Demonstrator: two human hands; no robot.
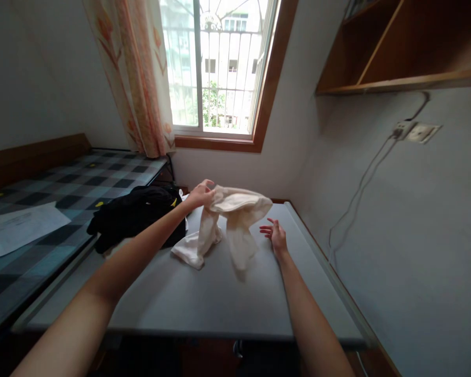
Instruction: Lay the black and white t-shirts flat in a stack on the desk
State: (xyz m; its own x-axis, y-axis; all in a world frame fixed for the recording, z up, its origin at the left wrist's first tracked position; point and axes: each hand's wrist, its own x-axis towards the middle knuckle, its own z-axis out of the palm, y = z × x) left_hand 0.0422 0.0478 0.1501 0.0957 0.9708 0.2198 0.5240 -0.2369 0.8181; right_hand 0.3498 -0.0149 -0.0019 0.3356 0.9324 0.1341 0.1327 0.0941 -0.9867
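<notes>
My left hand (202,195) is closed on one end of the waistband of cream trousers (239,203). The trousers hang above the grey table, their two legs dangling, and one leg's lower end rests on the tabletop. The far side of the waist sags out to the right, unsupported. My right hand (275,235) is just right of the trousers, apart from the cloth, its fingers spread and holding nothing. A pile of black clothing (137,212) lies left of my left hand, partly behind my forearm.
The grey table (204,314) meets the wall on its right. On the left is a bed with a checked cover (113,170) and paper sheets (27,228). A cable (349,209) hangs from the wall socket (419,132). A wooden shelf (416,79) juts out above.
</notes>
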